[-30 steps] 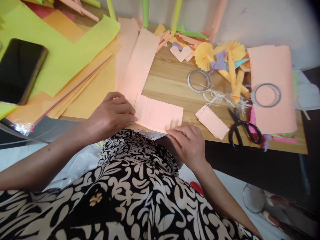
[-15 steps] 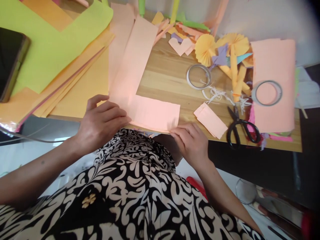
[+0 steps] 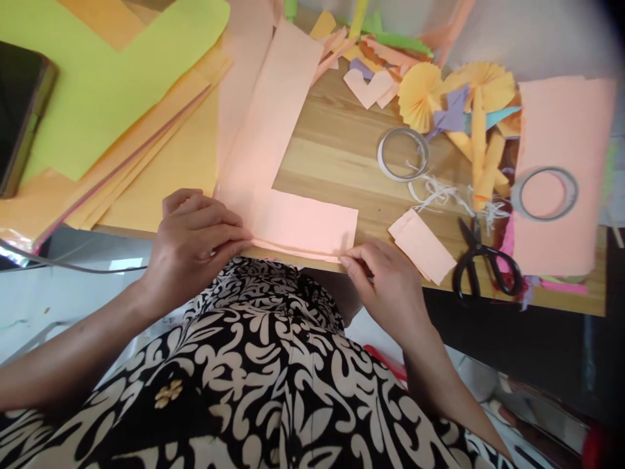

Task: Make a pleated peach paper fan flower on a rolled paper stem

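Observation:
A strip of pink paper (image 3: 307,221) lies along the front edge of the table, its near edge turned up in a narrow fold. My left hand (image 3: 198,238) pinches the left end of that fold between thumb and fingers. At the right end, my right hand (image 3: 385,280) grips the same fold with thumb and forefinger. Larger pink sheets (image 3: 263,111) extend behind the strip, beyond my left hand. To the right of my right hand lies a small folded pink paper piece (image 3: 424,246), with black-handled scissors (image 3: 476,260) beside it.
Yellow-orange sheets (image 3: 180,156), a green sheet (image 3: 146,85) and a phone (image 3: 22,117) are on the left. Tape rolls (image 3: 381,156) (image 3: 571,208), white string (image 3: 434,192), yellow paper fans (image 3: 418,98) and a folded pink stack (image 3: 561,247) lie right. A cable (image 3: 88,269) hangs at front left.
The near edge of the pink strip now shows a clearer raised fold. Both hands stay at its ends, the right slightly farther right. The view has shifted a little.

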`<state>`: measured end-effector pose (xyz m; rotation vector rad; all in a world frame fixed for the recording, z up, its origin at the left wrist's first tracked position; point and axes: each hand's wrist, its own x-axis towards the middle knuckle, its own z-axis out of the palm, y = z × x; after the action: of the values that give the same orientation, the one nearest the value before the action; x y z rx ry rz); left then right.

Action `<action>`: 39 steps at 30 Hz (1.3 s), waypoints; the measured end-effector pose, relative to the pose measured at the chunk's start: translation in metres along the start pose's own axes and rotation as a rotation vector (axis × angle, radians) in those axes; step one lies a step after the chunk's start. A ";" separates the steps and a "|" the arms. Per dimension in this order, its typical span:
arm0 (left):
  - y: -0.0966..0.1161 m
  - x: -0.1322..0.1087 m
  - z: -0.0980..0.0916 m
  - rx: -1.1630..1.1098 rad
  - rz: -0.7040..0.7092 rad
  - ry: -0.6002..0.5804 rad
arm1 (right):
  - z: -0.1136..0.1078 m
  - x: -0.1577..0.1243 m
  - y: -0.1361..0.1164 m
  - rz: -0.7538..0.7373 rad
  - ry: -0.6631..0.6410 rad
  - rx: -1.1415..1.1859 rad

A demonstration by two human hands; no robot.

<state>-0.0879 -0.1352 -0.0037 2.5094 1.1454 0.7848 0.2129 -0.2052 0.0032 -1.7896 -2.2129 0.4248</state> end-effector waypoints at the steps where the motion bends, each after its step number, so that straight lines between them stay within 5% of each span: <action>1: -0.001 0.001 0.000 0.003 -0.003 -0.006 | -0.001 0.001 0.000 0.010 -0.011 0.001; 18: -0.013 0.016 -0.006 -0.033 -0.029 -0.194 | -0.006 0.017 -0.001 0.188 -0.143 -0.031; 31: -0.021 0.013 -0.001 0.028 0.120 -0.121 | -0.002 0.013 0.016 0.267 0.162 0.143; 39: -0.010 0.005 0.004 0.151 0.113 -0.027 | -0.003 0.065 0.019 0.097 0.153 -0.081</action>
<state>-0.0893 -0.1248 -0.0099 2.7204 1.1007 0.7144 0.2175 -0.1372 -0.0004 -1.9077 -2.0734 0.2118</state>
